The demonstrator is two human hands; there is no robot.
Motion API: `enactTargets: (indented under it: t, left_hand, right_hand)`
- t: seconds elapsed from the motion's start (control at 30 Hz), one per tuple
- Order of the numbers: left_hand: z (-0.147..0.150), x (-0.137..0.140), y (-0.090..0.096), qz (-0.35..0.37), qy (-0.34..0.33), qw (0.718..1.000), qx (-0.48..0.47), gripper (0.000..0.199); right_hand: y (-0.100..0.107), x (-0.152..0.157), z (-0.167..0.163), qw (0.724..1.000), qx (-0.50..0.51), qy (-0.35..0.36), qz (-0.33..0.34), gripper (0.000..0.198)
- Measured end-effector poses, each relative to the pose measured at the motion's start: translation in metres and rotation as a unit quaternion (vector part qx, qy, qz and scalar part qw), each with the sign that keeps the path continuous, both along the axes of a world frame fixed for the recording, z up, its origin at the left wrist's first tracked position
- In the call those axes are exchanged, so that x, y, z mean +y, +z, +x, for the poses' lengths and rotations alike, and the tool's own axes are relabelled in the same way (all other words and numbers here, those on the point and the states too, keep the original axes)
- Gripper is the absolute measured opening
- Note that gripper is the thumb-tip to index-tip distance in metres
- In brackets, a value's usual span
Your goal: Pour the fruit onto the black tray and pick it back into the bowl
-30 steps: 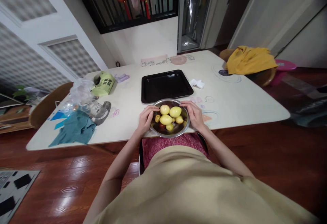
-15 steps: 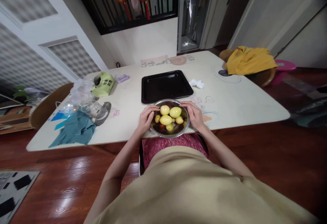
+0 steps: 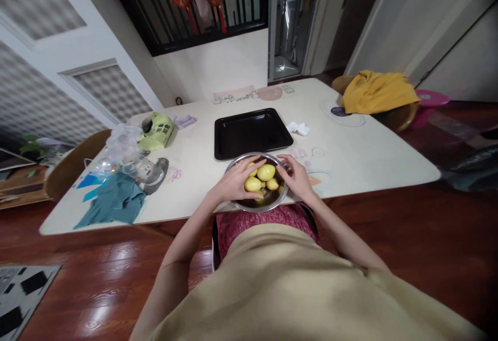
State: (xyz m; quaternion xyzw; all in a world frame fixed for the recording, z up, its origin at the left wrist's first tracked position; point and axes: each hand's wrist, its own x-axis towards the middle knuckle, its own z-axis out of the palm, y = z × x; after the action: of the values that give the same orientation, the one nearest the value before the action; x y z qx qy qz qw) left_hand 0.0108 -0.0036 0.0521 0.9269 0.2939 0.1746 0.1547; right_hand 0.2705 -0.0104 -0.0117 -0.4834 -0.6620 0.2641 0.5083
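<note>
At the table [image 3: 194, 190] edge, the left hand [image 3: 233, 181], spread from nine o'clock over yellow fruits [image 3: 266, 173] in a metal bowl [image 3: 269, 201], seems about to grasp, needing curled fingers, the right hand [image 3: 298, 177] at two, grip unclear.

On the table [image 3: 361, 159] before you, the bowl [image 3: 277, 195] holds the produce [image 3: 265, 172], with the tray [image 3: 252, 134] just behind it. The cloth [image 3: 114, 201] lies to your left; the tissue [image 3: 298, 128] sits right of the tray.

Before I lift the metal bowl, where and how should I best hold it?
Probably best to grip the metal bowl at opposite rim parts, coming from left and right: it is round and open, holds yellow produce, and the black tray crowds its far side.
</note>
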Motion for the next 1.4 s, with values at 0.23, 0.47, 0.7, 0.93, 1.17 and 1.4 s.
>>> enactTargets:
  t: [0.23,0.47,0.7,0.93,1.17,1.4]
  left_hand:
    - [0.03,-0.017,-0.006,0.08,0.029,0.992,0.098,0.102]
    - [0.032,0.006,0.005,0.114,0.07,0.99,0.048,0.101]
    - [0.029,0.088,0.016,0.159,0.126,0.975,-0.095,0.095]
    - [0.028,0.153,-0.032,0.142,0.149,0.958,-0.2,0.091]
    - [0.027,0.163,-0.056,0.117,0.219,0.941,-0.229,0.091]
    - [0.03,0.15,-0.053,0.089,0.35,0.91,-0.202,0.089]
  right_hand:
    - [0.007,-0.006,0.004,0.922,0.076,0.166,-0.343,0.026]
    - [0.058,0.024,-0.003,0.941,0.055,0.121,-0.311,0.018]
    - [0.122,0.111,-0.018,0.977,-0.038,0.057,-0.203,0.017]
    - [0.136,0.161,-0.043,0.96,-0.233,0.028,-0.153,0.032]
    - [0.143,0.182,-0.066,0.904,-0.416,-0.028,-0.098,0.038]
    - [0.152,0.199,-0.081,0.873,-0.48,-0.091,-0.005,0.038]
